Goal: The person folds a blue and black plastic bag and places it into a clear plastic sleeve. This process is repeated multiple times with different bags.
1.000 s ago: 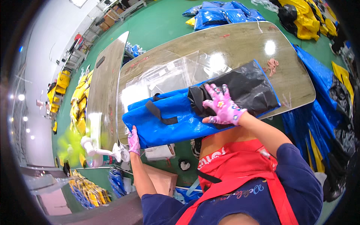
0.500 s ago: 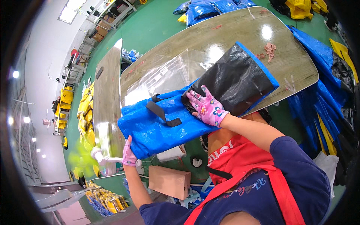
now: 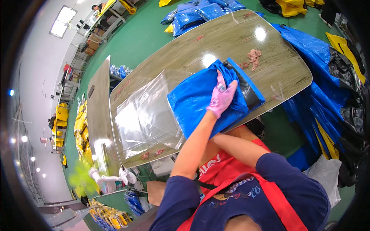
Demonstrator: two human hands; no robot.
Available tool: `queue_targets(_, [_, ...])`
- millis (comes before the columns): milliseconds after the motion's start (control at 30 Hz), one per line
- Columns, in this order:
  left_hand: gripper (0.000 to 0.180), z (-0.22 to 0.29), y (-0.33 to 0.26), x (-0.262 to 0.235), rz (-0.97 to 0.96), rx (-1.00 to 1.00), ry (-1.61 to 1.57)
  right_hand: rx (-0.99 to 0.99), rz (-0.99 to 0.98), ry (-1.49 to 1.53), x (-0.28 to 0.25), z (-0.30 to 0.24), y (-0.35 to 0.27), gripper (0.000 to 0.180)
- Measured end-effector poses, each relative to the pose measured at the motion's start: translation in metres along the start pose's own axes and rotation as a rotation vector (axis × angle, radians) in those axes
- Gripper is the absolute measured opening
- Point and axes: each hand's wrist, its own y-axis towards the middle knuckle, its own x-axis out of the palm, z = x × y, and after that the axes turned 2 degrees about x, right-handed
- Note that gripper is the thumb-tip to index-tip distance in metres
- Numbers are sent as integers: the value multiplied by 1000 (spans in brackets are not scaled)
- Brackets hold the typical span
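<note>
A blue woven plastic bag (image 3: pixel 192 92) lies folded over near the front edge of the wood-patterned table, its black part (image 3: pixel 250 92) showing at the right. My left hand (image 3: pixel 221 96), in a pink patterned glove, grips the folded blue material from above, with some of it between thumb and fingers. My right forearm (image 3: pixel 237 148) runs beneath the left one toward the bag's near edge. The bag and left arm hide my right hand, so its fingers do not show. Left of the bag, clear plastic sleeves (image 3: pixel 144 111) lie flat on the table.
A small heap of pinkish bands (image 3: pixel 254 57) rests on the table (image 3: pixel 185 54). Blue and black sheets (image 3: pixel 320 88) hang at the right. Packed blue bundles (image 3: pixel 200 17) lie beyond the far edge. A small fan (image 3: pixel 94 175) and a cardboard box (image 3: pixel 156 192) are at the lower left.
My left hand has swung from the bag's left end to the right, folding the blue part over the black. My right hand has gone from view, and more clear plastic shows.
</note>
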Motion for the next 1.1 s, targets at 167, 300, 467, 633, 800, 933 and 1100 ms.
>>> queue_targets(167, [51, -51, 3, 12, -201, 410, 213, 88, -98, 179, -8, 12, -21, 54])
queue_targets(300, [52, -79, -1, 11, -192, 142, -73, -148, -803, 43, -165, -33, -30, 29])
queue_targets(467, [47, 4, 5, -21, -274, -411, -480, 133, 162, -399, -185, 78, -20, 51])
queue_targets(633, [42, 49, 56, -27, -33, 623, 946, 92, 157, 60, -176, 146, -53, 37])
queue_targets(800, [50, -46, 80, -5, -399, 175, 438, 36, 274, 108, -162, 168, -70, 26])
queue_targets(933, [49, -31, 85, -2, -426, 73, 404, -42, 248, -366, -179, 137, -87, 33])
queue_targets(1100, [49, -8, 51, 3, -482, -170, 125, -147, 266, -437, -169, 139, -135, 30])
